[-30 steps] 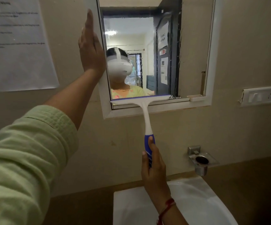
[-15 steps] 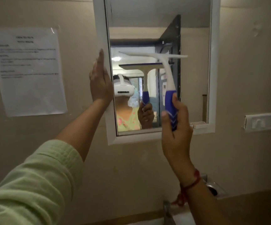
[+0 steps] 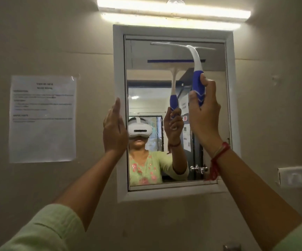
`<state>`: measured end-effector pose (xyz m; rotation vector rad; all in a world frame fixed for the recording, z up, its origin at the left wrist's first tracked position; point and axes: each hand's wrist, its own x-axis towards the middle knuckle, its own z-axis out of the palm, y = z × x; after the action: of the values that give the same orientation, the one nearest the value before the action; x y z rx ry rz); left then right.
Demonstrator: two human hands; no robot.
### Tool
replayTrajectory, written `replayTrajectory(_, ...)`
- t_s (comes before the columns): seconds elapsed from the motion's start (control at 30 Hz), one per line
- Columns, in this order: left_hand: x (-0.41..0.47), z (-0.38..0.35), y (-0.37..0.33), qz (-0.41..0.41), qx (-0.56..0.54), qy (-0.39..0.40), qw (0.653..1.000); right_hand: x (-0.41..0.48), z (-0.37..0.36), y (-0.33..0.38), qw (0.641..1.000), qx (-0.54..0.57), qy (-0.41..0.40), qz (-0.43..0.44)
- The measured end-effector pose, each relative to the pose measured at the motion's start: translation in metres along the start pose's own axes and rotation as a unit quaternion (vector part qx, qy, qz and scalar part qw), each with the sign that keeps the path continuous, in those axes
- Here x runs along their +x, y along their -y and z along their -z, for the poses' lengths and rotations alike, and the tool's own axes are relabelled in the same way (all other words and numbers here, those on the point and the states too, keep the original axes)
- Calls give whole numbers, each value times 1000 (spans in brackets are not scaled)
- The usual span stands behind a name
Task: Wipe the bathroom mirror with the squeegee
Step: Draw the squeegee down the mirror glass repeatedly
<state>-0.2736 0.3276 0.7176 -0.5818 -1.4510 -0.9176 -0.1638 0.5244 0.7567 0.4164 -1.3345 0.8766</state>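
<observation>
Right hand (image 3: pixel 204 113) grips the blue handle of the squeegee (image 3: pixel 197 69), blade up above the hand at the top of the mirror (image 3: pixel 213 109). Left hand (image 3: pixel 114 131), fingers straight, lies flat on the mirror's white frame (image 3: pixel 119 73), apart from the right. Tube light (image 3: pixel 173 11) glows above both.

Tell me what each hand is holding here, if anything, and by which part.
The right hand grips the squeegee by its blue handle. The left hand holds nothing; it lies flat on the mirror frame.

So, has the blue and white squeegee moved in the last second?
Yes, upward: the blue and white plastic squeegee was at the bottom edge of the white mirror frame, now near its top.
</observation>
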Motion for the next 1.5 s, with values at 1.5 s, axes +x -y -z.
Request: replayTrajectory(1.5,1,0,-1,-11,-6,-3,1000,-26,-15,-14,994,-98,44,10)
